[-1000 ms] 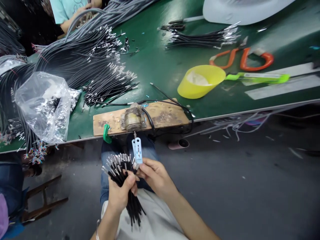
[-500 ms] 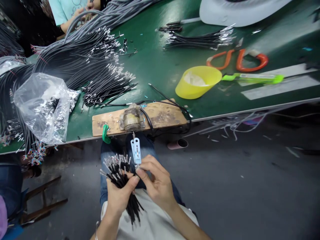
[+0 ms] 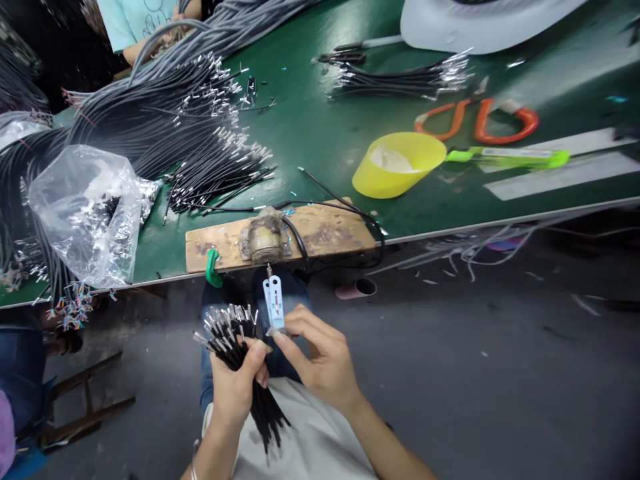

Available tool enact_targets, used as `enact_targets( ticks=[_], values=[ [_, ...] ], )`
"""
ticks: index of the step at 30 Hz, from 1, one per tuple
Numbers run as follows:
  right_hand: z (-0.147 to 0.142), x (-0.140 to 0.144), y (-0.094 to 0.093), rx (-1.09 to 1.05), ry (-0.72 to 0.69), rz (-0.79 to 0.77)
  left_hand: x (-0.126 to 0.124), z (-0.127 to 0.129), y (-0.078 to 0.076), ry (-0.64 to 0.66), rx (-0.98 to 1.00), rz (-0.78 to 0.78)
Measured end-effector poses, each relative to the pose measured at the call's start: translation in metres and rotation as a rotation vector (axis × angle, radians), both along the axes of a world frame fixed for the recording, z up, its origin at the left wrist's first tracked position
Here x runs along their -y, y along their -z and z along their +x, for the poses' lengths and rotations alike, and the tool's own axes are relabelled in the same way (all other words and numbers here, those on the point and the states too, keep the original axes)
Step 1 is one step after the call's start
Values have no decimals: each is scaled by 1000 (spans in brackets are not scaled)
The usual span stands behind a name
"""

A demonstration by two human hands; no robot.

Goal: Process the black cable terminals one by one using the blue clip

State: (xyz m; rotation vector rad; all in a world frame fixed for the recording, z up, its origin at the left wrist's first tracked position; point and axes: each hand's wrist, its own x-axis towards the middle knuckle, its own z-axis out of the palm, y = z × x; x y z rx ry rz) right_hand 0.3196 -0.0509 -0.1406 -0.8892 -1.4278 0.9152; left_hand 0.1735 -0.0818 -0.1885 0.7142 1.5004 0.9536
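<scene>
My left hand (image 3: 235, 383) is closed around a bundle of short black cables (image 3: 267, 417). Their silvery ends fan out above my fist and the black ends hang below it. My right hand (image 3: 325, 367) pinches with thumb and forefinger at the lower end of a light blue clothespin (image 3: 275, 301). A small greyish, shiny bit shows at those fingertips, too small to name. The clothespin hangs from a metal tip under a round, yellowish device (image 3: 265, 239) fixed on a wooden board (image 3: 330, 230).
The green table (image 3: 300, 143) carries piled black cables (image 3: 200, 180), a plastic bag (image 3: 85, 213), a yellow cup (image 3: 395, 170), orange-handled scissors (image 3: 507, 123) and another cable bundle (image 3: 395, 80). A green clamp (image 3: 213, 268) grips the board. Across the table sits a person (image 3: 135, 27).
My left hand has drawn slightly left with the cable bundle, away from my right hand. The right fingertips have risen a little and stay by the clothespin's lower end.
</scene>
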Motion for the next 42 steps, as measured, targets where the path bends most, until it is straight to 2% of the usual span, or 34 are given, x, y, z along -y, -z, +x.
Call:
enact_targets(
  ticks=[3,7,9,13,15,16,18,20,22,27,32,38,42],
  values=[
    [2,2,4,-13,4,-24,6,8,-5,-16,30,71],
    [5,0,6,-81,-141,-144,14,18,-18,-61,9,160],
    [5,-1,5,-177,-249,-285,14,19,-32,-56,-22,173],
    [3,-8,4,-525,-575,-743,9,16,-62,-11,-83,163],
    [3,-14,4,-576,-632,-898,6,15,-71,-1,-104,175],
    [3,-19,3,-569,-614,-943,5,15,-73,-4,-115,177],
    [4,-28,0,-577,-499,-959,6,16,-76,-28,-137,171],
    [4,-38,-6,-625,-356,-900,10,17,-76,-52,-153,162],
    [1,-45,-14,-668,-282,-822,13,18,-76,-84,-166,170],
    [-13,-50,-26,-731,-360,-794,12,22,-75,-205,-210,226],
    [-21,-45,-23,-840,-377,-804,-2,22,-72,-148,-209,228],
    [-18,-39,-6,-931,-403,-947,-1,22,-73,-140,-226,243],
    [-7,-34,13,-914,-309,-953,6,22,-72,-140,-239,245]
  ],
)
